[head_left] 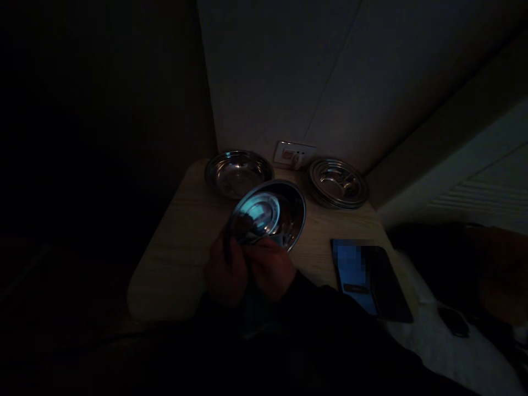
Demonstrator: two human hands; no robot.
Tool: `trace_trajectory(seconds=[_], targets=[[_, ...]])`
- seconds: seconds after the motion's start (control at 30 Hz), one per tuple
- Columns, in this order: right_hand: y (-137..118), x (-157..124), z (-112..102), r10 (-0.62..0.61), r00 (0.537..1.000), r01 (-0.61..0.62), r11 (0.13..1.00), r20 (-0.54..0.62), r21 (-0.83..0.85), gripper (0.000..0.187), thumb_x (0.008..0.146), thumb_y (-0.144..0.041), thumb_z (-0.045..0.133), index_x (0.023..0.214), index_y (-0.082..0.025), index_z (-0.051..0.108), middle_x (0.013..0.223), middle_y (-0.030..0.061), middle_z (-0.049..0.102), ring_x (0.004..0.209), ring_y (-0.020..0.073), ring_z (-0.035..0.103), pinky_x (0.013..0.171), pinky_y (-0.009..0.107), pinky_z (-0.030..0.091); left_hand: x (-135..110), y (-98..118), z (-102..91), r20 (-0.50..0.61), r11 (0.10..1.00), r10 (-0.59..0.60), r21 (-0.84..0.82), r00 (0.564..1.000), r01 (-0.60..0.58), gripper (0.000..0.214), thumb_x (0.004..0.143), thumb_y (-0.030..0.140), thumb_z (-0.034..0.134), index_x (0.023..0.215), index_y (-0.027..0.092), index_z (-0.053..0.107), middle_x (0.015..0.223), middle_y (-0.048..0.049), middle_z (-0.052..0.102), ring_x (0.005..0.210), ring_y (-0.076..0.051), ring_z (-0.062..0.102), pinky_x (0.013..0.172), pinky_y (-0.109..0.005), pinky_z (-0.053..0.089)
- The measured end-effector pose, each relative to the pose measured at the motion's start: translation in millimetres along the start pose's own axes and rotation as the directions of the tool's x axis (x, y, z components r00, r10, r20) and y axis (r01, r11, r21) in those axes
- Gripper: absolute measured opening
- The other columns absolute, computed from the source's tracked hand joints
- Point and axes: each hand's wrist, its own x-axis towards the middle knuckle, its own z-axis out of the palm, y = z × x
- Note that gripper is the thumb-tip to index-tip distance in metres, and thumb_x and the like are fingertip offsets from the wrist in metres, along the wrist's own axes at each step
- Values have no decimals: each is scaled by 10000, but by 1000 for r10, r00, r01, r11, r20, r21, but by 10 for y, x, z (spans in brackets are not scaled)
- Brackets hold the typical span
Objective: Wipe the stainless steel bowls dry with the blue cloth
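Note:
A shiny metal bowl (291, 212) is tilted up above the small table, its inside facing me. My left hand (226, 272) is closed on its near left rim, the thumb over the edge. My right hand (272, 267) is closed at the bowl's near side, fingers bunched on what looks like a pale bluish cloth (277, 240) that shows against the inner wall. More dim bluish material hangs below my hands. Darkness hides most of the fingers. Behind the held bowl a single wide metal bowl (239, 173) rests on the table, and a stack of metal bowls (338, 184) stands to the right.
The light wooden table (165, 264) meets a wall with a socket (295, 154) and a plug in it. At the right lies a dark flat device with a lit screen (350, 269). A small dark object (454, 322) lies on pale fabric beyond the table's right edge.

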Motion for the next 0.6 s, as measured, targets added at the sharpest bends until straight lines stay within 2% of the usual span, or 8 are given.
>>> trace_trajectory(seconds=[0.1, 0.17, 0.23, 0.37, 0.43, 0.6], targets=[[143, -103, -125, -87, 992, 92, 995, 92, -47, 264, 786, -52, 505, 965, -180, 652, 886, 27, 698, 837, 156, 570, 747, 257, 458, 14, -1, 3, -31, 1000, 6, 4, 1000, -6, 257, 818, 261, 495, 1019, 142, 604, 892, -96, 677, 752, -173, 652, 598, -249, 485], [266, -207, -244, -88, 985, 114, 978, 145, -177, 244, 781, -60, 529, 946, -186, 658, 906, 38, 701, 836, 181, 558, 739, 300, 451, 10, 0, 30, -27, 998, 57, -33, 998, -57, 261, 822, 252, 500, 1038, 141, 593, 927, -100, 675, 811, -171, 653, 639, -243, 490], [300, -251, -287, -86, 985, 119, 965, 148, -235, 239, 780, -60, 524, 927, -189, 661, 898, 43, 701, 825, 188, 551, 736, 315, 447, 8, 2, 54, -16, 995, 76, -69, 997, -77, 260, 827, 249, 494, 1047, 143, 585, 939, -98, 673, 835, -167, 650, 660, -243, 491], [117, -155, -114, -146, 989, 147, 989, 30, -19, 279, 790, -47, 461, 945, -180, 651, 882, 24, 694, 789, 145, 557, 730, 246, 462, 36, -7, 45, 3, 998, -10, -57, 1000, 10, 242, 823, 267, 488, 996, 143, 602, 864, -84, 670, 754, -163, 646, 599, -247, 479], [76, -142, -57, -187, 982, 187, 982, -13, 32, 284, 812, -64, 448, 980, -183, 644, 923, 23, 694, 807, 137, 563, 738, 238, 464, 51, -21, 31, -11, 999, -29, -31, 1000, 28, 252, 815, 277, 496, 997, 140, 606, 861, -85, 669, 747, -166, 642, 588, -249, 473], [285, -350, -229, -237, 969, 246, 944, 68, -219, 223, 824, -127, 530, 996, -208, 647, 990, 11, 696, 831, 192, 559, 704, 319, 454, 40, -26, 55, -33, 999, 6, -34, 999, -7, 275, 824, 276, 499, 1042, 144, 602, 920, -92, 672, 803, -166, 642, 647, -253, 484]])
